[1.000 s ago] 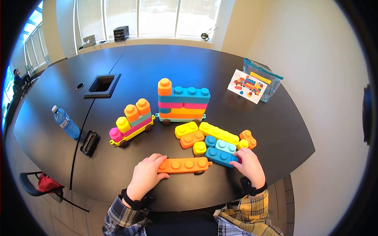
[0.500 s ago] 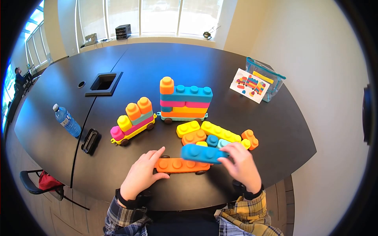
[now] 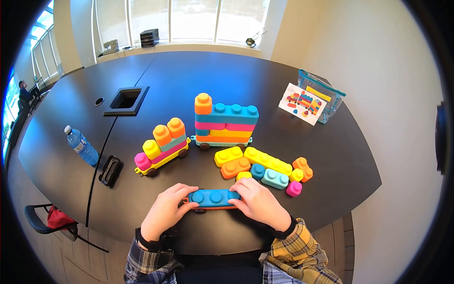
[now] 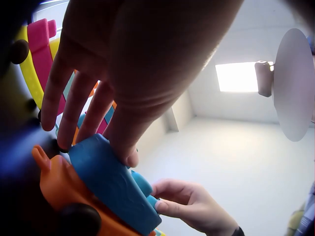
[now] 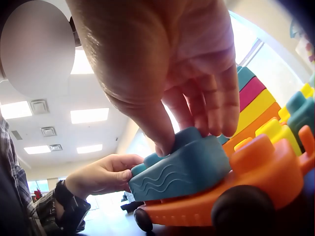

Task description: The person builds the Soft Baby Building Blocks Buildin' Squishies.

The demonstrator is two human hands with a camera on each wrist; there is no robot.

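1. Nearest me, my left hand [image 3: 165, 210] pinches one end of the blue block [image 3: 215, 197], thumb against fingers; my right hand [image 3: 260, 203] pinches the other end.
2. The blue block lies along the orange wheeled base [image 5: 182, 210] on the surface [image 3: 156, 104]; I can't quite tell whether it's fully seated.
3. Beyond, the pink block [image 3: 293, 189] and long yellow block [image 3: 268, 163] are among the loose pieces, unstacked.
4. Farther off, the yellow-based car [image 3: 166, 155] and taller teal-based car [image 3: 227, 118] already carry stacked blocks.
5. Farthest, a picture card [image 3: 302, 105] leans by a clear bag [image 3: 332, 105].
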